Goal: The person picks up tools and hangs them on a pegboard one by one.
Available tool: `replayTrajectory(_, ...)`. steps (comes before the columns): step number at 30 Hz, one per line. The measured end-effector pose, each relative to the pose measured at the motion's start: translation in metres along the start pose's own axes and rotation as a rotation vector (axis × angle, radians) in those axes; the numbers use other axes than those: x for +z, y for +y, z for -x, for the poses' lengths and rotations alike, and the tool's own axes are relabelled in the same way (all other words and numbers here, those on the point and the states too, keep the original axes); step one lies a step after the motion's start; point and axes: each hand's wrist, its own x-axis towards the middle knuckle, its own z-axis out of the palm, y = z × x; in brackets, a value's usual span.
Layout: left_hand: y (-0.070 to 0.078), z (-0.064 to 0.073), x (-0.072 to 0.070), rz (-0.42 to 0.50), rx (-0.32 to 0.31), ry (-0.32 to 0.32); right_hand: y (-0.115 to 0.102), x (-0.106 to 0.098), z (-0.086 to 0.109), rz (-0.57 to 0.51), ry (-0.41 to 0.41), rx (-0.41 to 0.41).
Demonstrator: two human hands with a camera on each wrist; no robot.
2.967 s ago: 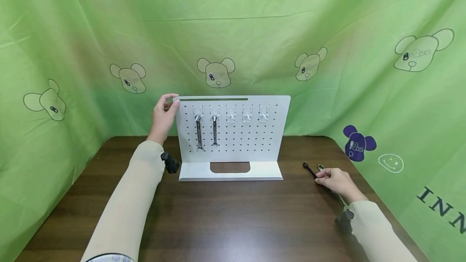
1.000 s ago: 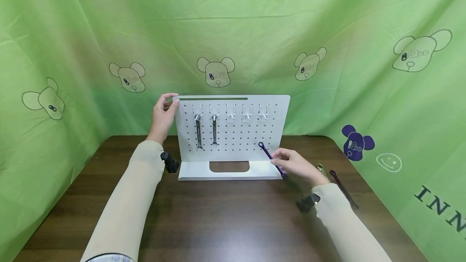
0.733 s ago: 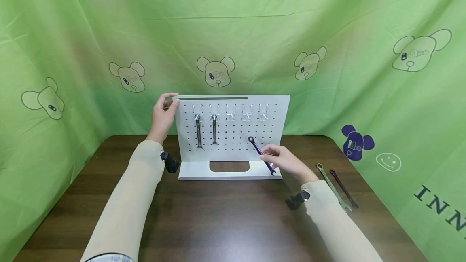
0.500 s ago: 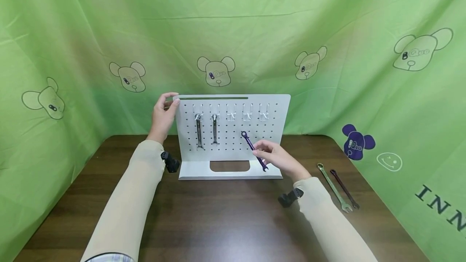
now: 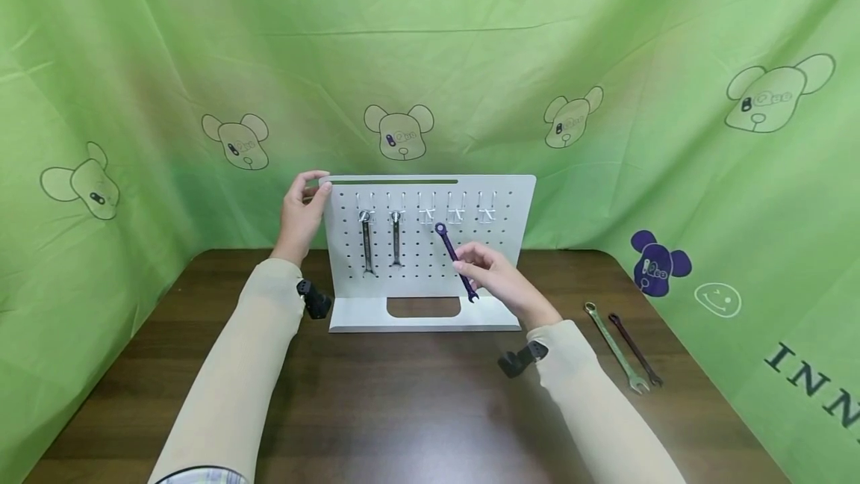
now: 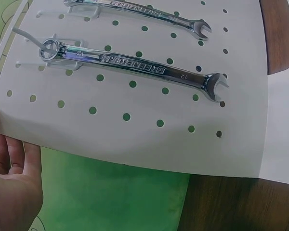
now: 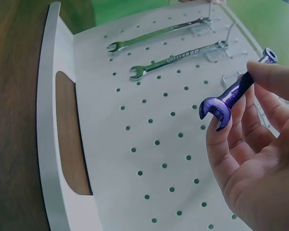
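Observation:
A white pegboard stand (image 5: 430, 267) stands on the wooden table, with a row of white hooks along its upper part. My left hand (image 5: 300, 216) grips its upper left corner between thumb and fingers. In my right hand (image 5: 493, 275) a purple combination wrench (image 5: 452, 251) is pinched around the middle of its shaft, ring end up and tilted left, just below the third and fourth hooks. Two chrome wrenches, an outer one (image 6: 135, 65) and an inner one (image 5: 396, 241), hang by their ring ends from the two leftmost hooks. The three hooks to the right carry nothing.
On the table at the right lie a green wrench (image 5: 617, 349) and a dark red wrench (image 5: 634, 349), side by side near the right edge. A green printed curtain (image 5: 470, 58) surrounds the table behind and at the sides.
My right hand has picked up the purple wrench from the table at the right and carried it left and up to the board's hooks. The left hand has stayed at the corner.

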Motion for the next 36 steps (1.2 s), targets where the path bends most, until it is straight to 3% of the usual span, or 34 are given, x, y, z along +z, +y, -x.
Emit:
replayTrajectory(8, -0.001, 0.000, -0.001, -0.002, -0.003, -0.001, 0.000, 0.003, -0.009, -0.041, 0.019, -0.029)
replayTrajectory(36, -0.001, 0.000, 0.001, -0.002, 0.004, 0.001, 0.010, 0.020, -0.024, -0.097, 0.059, 0.050)
